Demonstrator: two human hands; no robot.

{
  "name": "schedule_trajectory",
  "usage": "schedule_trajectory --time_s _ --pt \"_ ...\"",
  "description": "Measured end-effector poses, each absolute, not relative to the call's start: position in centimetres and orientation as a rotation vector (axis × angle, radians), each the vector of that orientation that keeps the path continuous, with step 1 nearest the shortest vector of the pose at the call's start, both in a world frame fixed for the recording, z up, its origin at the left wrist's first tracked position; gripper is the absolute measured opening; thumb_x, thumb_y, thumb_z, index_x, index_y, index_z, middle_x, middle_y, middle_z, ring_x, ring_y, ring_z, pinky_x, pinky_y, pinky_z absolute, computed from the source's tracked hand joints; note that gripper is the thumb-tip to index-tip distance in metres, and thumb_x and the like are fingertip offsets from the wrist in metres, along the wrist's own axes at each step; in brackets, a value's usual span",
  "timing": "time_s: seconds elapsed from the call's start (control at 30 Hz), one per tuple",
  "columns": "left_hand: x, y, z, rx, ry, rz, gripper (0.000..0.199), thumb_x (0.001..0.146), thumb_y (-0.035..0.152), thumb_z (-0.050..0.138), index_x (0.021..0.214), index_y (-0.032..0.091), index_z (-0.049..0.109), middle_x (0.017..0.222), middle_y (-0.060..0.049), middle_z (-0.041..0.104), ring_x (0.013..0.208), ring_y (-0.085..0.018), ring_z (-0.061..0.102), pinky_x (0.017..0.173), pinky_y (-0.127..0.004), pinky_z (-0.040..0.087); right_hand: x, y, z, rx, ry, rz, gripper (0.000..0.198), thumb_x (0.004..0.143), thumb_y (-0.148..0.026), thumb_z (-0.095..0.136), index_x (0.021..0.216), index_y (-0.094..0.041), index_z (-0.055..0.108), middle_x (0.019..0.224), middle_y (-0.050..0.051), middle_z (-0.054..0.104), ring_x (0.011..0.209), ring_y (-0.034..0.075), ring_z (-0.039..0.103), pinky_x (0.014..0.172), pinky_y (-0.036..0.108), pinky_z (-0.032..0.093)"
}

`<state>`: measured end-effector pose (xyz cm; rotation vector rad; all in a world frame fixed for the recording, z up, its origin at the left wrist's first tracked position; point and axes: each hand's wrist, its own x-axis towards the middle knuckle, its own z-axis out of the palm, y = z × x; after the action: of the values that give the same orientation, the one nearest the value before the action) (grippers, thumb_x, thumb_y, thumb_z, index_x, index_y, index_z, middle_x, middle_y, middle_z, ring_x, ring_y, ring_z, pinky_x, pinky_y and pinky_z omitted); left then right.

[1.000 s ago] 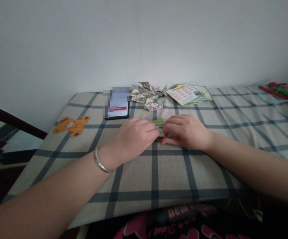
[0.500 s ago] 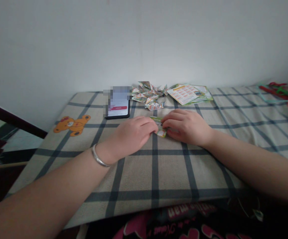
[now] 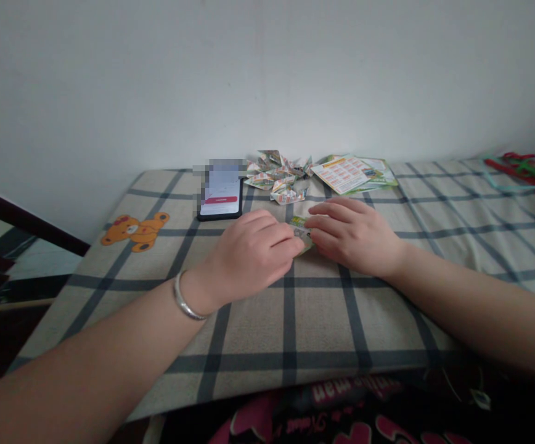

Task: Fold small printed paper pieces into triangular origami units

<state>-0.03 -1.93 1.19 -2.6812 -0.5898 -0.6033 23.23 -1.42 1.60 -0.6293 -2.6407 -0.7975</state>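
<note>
A small piece of printed paper (image 3: 301,233), green and white, lies on the checked tablecloth between my two hands. My left hand (image 3: 261,253), with a silver bangle (image 3: 185,299) at the wrist, is closed on the paper's left side, fingertips pressed together over it. On the opposite side, my right hand (image 3: 353,237) has its fingers bent and closed on the paper's right edge, thumb tucked low. The hands cover much of the paper, so its full shape is hidden.
Behind the hands stand several folded paper pieces (image 3: 282,176). A phone (image 3: 221,191) is left of them, and flat printed sheets (image 3: 353,172) lie to the right. Red and green ribbon-like strips (image 3: 521,169) sit far right. A bear picture (image 3: 135,231) marks the cloth's left side.
My left hand has shifted slightly right over the paper and covers more of its lower part. The right hand stays nearly in place at the other edge.
</note>
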Motion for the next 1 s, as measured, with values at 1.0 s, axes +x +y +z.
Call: schedule_trajectory --time_s 1.0 --pt "-0.2 -0.4 -0.3 -2.898 -1.445 -1.513 0.009 0.087 0.016 0.052 0.094 0.020 0.048 0.080 0.002 0.059 0.070 -0.010 0.061 0.061 -0.022 0.050 23.1 -0.3 0.0 -1.227 -2.071 0.401 0.022 0.082 -0.025 0.063 0.098 -0.021 0.049 0.064 -0.006 0.051 0.053 0.010 0.049 0.048 0.022 0.037"
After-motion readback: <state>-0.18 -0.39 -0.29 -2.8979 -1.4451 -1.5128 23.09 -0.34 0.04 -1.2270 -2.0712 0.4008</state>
